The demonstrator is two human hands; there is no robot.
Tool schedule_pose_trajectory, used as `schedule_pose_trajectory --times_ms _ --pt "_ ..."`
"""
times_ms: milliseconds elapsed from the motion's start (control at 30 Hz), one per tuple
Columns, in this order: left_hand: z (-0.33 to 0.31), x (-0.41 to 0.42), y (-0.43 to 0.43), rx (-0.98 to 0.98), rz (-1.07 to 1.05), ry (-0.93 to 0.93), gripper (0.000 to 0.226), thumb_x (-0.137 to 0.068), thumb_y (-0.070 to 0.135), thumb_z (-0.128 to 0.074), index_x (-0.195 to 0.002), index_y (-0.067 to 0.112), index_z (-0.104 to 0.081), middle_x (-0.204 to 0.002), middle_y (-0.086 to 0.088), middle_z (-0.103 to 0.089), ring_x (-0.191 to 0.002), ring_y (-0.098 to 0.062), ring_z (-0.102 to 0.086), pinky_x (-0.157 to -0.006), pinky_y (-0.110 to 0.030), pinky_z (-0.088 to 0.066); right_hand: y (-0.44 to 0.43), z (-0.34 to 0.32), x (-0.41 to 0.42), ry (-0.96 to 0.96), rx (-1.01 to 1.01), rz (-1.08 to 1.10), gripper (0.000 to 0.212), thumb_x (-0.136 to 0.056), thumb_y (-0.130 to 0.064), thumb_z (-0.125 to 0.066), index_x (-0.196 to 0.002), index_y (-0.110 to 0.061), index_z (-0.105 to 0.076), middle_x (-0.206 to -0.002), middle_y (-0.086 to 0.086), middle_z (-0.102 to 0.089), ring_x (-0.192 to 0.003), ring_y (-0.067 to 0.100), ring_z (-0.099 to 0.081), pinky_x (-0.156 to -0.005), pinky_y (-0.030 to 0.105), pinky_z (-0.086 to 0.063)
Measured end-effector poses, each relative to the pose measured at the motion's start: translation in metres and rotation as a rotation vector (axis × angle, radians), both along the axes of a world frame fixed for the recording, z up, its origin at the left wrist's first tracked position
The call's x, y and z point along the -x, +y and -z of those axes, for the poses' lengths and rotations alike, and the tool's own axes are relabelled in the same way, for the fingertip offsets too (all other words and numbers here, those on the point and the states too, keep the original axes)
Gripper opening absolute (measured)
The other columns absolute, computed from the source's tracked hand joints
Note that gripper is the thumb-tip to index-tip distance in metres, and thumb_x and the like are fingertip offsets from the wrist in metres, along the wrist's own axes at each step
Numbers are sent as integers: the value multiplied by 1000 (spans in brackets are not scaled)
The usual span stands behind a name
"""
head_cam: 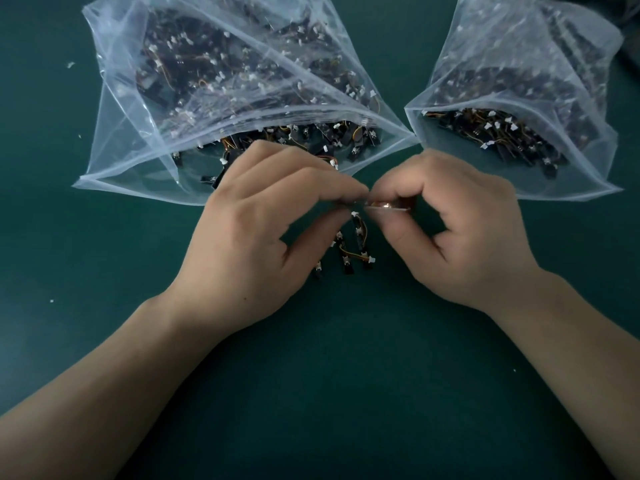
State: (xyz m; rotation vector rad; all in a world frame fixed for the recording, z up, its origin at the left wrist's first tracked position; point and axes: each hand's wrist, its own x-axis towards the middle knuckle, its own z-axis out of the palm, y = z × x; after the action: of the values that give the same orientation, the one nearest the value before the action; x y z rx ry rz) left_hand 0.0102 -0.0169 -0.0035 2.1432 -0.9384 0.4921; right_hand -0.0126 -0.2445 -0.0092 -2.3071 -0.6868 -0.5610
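A small flat silvery part with a coppery spot (388, 206) is pinched between thumb and forefinger of the right hand (464, 233), just above the dark green worktop (346, 375). What seems to be its other end is pinched by the fingers (339, 190) of the left hand (256, 233). With so little gripped, it could be dropped into the loose heap of small black wired modules (353, 247) directly beneath, or bent by an uneven pull. The open mouth of the large clear plastic bag (145, 174) could be caught by the left knuckles.
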Motion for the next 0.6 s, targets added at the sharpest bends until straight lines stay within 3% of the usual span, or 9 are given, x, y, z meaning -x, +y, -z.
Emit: schedule_pose_trajectory --times_ms 133,300,367,433,533,600 --pt "-1 -1 2 41 -42 15 8 -101 10 -73 -102 12 -80 -103 2 -69 -95 -19 -64 -92 -26 -45 -2 0 -2 36 -53 -62 14 -102 -12 -67 -96 -1 -74 -88 4 -71 -79 17 -64 -76 21 -47" --pt "-1 -2 4 72 -62 52 10 -99 8 -75 -104 16 -79 -101 -2 -71 -92 -20 -64 -88 -28 -46 -2 0 1 68 -77 -120 11 -101 -8 -67 -98 0 -74 -89 5 -67 -82 5 -59 -78 14 -41" --pt "-1 -3 4 53 -49 30 10 -99 7 -75 -104 14 -80 -100 -4 -71 -91 -23 -64 -87 -29 -47 -1 -1 2 78 -91 -131 11 -101 -8 -66 -97 -1 -74 -88 5 -65 -81 2 -55 -76 14 -39" --pt "-1 -2 2 40 -33 16 12 -100 6 -74 -109 11 -79 -103 -3 -70 -93 -25 -65 -87 -32 -50 -3 -1 1 78 -93 -115 12 -101 -9 -65 -94 -2 -72 -86 4 -64 -75 11 -56 -69 20 -39" --pt "-1 -1 2 41 -60 58 27 -99 -3 -67 -124 7 -71 -110 2 -68 -99 -13 -63 -88 -31 -51 -12 -4 -4 45 -56 -72 13 -100 -7 -65 -91 0 -71 -85 7 -63 -69 20 -55 -63 27 -41" --pt "0 -3 4 38 -84 86 33 -97 -11 -61 -123 6 -71 -109 3 -68 -99 -7 -61 -88 -25 -48 -23 -5 -9 16 19 -34 13 -98 -4 -65 -88 -1 -72 -85 9 -64 -71 20 -56 -65 29 -44"
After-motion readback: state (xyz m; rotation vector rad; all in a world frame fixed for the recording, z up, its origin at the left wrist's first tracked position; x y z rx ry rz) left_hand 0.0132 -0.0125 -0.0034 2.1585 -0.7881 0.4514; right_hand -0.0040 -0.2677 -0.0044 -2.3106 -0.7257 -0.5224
